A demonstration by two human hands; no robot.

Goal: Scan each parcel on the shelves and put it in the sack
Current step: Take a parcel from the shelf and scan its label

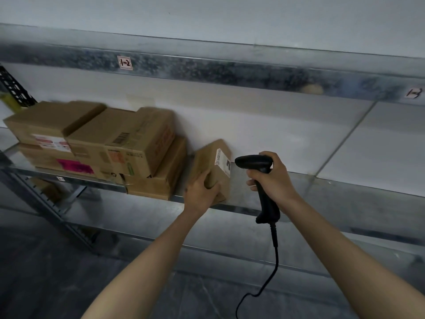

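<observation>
My left grip (pixel 202 192) curled round a cardboard parcel (pixel 212 165) on the metal shelf (pixel 322 187), my right grip (pixel 272 178) clasping a corded scanner (pixel 254 161), head near the parcel's label (pixel 222 162)

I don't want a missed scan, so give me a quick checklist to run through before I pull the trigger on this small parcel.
1. Left hand grips the small parcel: ok, fingers wrap its lower corner.
2. Right hand holds the scanner by its handle: ok.
3. Scanner head points at the white label: ok, it sits close beside the labelled face.
4. Barcode on the label is readable: cannot tell, the print is blurred.
5. Cable hangs free: ok where it shows; its lower end leaves the picture.
6. Sack ready for the drop: cannot tell, none in view.
</observation>
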